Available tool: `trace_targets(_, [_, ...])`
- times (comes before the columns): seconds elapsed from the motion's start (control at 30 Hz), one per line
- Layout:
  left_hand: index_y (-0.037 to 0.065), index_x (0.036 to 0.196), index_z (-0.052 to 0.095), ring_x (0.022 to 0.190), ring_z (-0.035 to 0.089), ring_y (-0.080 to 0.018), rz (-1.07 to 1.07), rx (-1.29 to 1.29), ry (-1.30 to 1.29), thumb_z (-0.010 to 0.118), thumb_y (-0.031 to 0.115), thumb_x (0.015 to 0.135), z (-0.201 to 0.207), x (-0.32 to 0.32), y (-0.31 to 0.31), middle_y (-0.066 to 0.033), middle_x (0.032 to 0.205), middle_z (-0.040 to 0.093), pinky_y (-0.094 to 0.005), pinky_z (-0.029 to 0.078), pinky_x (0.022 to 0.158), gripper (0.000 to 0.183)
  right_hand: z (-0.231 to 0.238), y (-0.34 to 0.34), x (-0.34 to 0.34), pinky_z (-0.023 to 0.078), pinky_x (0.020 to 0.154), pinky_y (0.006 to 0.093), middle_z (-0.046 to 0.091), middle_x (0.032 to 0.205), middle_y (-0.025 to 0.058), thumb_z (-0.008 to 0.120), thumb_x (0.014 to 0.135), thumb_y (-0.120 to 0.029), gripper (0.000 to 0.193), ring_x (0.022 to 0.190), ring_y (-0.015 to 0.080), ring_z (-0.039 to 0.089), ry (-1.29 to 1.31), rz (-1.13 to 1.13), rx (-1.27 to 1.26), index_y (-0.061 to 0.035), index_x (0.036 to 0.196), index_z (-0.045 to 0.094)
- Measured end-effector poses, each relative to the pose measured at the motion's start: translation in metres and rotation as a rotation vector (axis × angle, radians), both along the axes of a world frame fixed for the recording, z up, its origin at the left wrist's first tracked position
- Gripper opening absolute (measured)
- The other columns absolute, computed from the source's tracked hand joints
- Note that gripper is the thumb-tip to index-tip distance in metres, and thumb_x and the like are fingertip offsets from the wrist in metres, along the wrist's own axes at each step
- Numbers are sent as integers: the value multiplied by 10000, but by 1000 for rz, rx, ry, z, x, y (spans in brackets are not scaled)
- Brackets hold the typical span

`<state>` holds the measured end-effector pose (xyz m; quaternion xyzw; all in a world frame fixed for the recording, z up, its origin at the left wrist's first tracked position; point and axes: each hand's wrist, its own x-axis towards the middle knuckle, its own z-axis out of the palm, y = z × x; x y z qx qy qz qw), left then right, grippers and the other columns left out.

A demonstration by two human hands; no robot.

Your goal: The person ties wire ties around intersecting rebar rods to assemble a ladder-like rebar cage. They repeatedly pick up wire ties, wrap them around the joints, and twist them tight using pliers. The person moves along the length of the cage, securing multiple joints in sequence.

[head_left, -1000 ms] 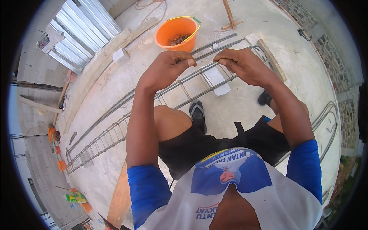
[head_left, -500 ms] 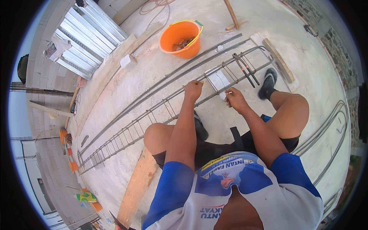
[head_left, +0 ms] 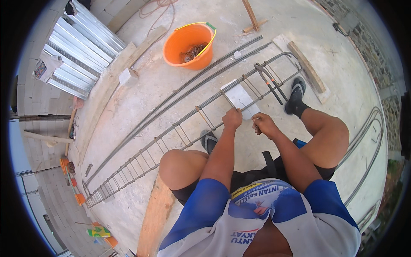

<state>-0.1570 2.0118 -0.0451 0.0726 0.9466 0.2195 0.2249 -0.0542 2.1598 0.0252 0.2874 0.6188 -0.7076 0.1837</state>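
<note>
A long rebar cage [head_left: 174,124] of ribbed bars and cross ties lies diagonally before me. My left hand [head_left: 232,118] is closed on its near side, at a cross tie. Just right of it, my right hand [head_left: 264,125] is pinched close to the near bar. A thin wire [head_left: 245,105] seems to run up from its fingertips over a white tile-like slab [head_left: 240,97] under the cage. Pincers [head_left: 271,82] with black and orange handles rest across the cage's right end.
Beyond the cage stand loose rebars [head_left: 188,88] and an orange bucket [head_left: 188,47] with scraps inside. A timber block [head_left: 307,67] lies by my right foot, a plank [head_left: 155,214] by my left knee. Bent bars [head_left: 367,141] lie at right. Corrugated sheets [head_left: 81,47] lean far left.
My left hand has come from the cage's far bar to its near side, beside my right hand. The right hand stays near the same spot. The view has shifted slightly.
</note>
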Motion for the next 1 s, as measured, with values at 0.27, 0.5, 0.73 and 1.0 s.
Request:
trace_targets(0.27, [-15, 1023, 667, 1044, 609, -432, -34, 112, -87, 444, 423, 945, 1, -9, -7, -289, 1058, 647, -505, 457, 923, 498, 15, -3, -6, 457, 422, 284, 566, 682, 65, 532, 925, -121, 236, 465, 129, 527, -13, -27, -88, 12, 1113, 585])
trace_targets(0.5, [-38, 1009, 687, 1036, 609, -418, 8, -4, 137, 544, 421, 893, 180, -154, -131, -271, 1058, 656, -449, 466, 916, 495, 24, -40, -40, 395, 351, 312, 570, 654, 94, 514, 884, -134, 195, 438, 152, 501, -57, 170, 112, 31, 874, 617])
trace_targets(0.73, [-58, 1020, 684, 981, 648, -382, 241, 102, 145, 599, 386, 865, 188, -176, -263, -265, 996, 680, -414, 488, 864, 478, -14, -121, -100, 409, 330, 322, 624, 696, 114, 516, 912, -118, 177, 463, 182, 588, -164, 192, 91, 26, 983, 592])
trace_targets(1.0, [-54, 1077, 680, 950, 659, -302, 269, 377, -161, 613, 358, 879, 47, -131, -224, -229, 996, 696, -366, 487, 854, 462, -120, -156, -144, 321, 353, 258, 598, 692, 54, 574, 927, -167, 211, 466, 114, 529, 101, 348, 229, -12, 1062, 621])
